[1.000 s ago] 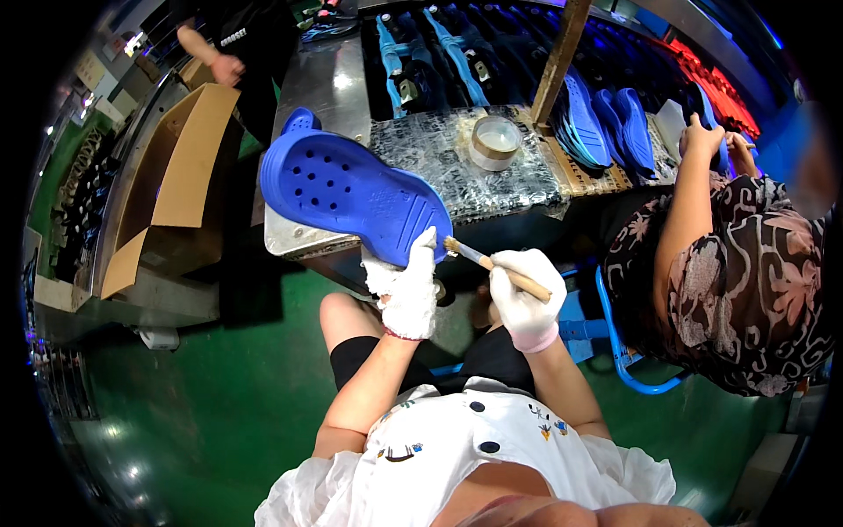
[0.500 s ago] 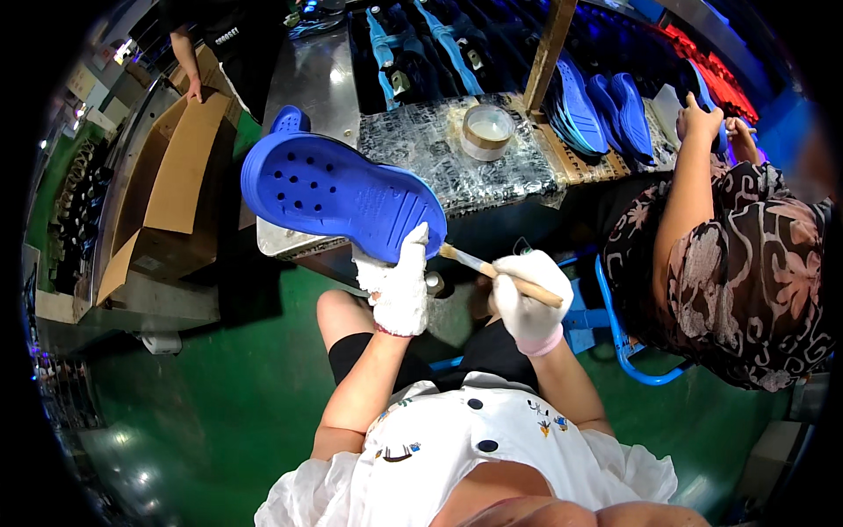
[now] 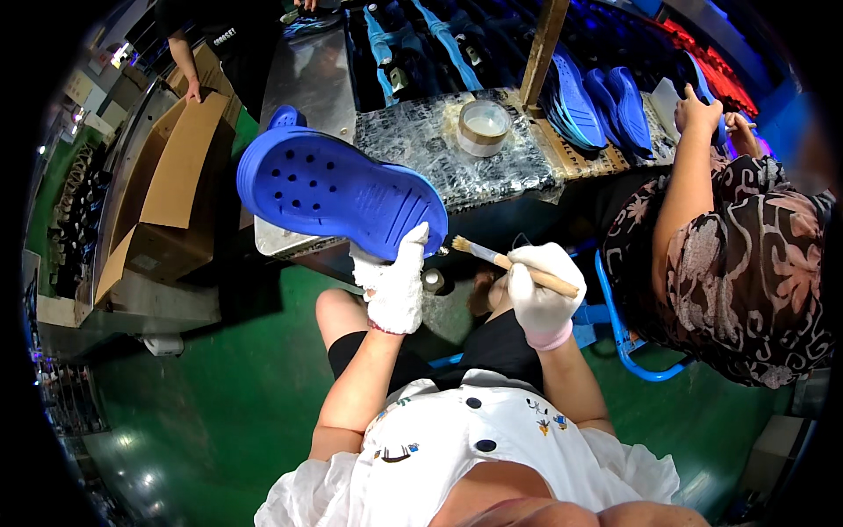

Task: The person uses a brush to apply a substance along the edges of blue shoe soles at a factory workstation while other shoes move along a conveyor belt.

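A large blue shoe sole with round holes toward its wide end is held up in front of the bench. My left hand, in a white knit glove, grips its narrow end, thumb on the upper face and the other fingers mostly hidden beneath. Just right of that end, my right hand pinches a wooden-handled brush, also in a white glove. The pale bristles point at the sole's edge with a small gap between. A round tub with a translucent wall stands on the bench beyond my hands.
The bench has a plastic-wrapped top, and a post rises from it. Blue soles lie at right, beside a co-worker handling another. Leftward, a second person's hand touches an open cardboard box.
The brush and my right hand have moved slightly right, and the bristles have come away from the sole's edge. My left hand keeps its grip, with the sole nearly still.
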The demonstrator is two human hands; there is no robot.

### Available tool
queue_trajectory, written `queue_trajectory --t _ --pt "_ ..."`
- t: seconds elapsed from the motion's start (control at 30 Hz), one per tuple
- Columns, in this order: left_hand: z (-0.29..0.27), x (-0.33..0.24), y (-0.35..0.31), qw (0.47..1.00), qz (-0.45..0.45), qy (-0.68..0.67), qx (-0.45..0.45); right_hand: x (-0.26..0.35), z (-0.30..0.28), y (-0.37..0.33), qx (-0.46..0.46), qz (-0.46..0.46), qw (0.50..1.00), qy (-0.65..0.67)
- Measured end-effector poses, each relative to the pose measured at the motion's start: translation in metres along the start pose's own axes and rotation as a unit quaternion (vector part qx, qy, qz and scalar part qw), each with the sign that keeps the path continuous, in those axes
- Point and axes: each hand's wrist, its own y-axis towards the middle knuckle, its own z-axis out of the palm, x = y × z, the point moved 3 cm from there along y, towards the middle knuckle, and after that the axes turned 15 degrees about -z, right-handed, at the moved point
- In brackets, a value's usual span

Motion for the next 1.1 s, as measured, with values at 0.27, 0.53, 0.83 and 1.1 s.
queue_trajectory --t 0.27,0.53,0.83,1.1 --pt "0.008 0.000 0.019 0.998 0.016 -0.030 0.045 -0.024 0.001 -0.012 -0.011 0.028 0.999 0.038" --pt "0.061 0.001 0.008 0.940 -0.169 0.184 0.231 -0.131 0.012 -0.168 0.116 0.373 0.899 -0.197" --pt "0.274 0.022 0.002 0.814 -0.175 0.208 0.514 -0.159 0.021 -0.199 0.053 0.358 0.927 -0.097" --pt "0.377 0.035 0.041 0.868 -0.091 0.303 0.384 -0.159 0.028 -0.189 0.063 0.394 0.916 -0.038"
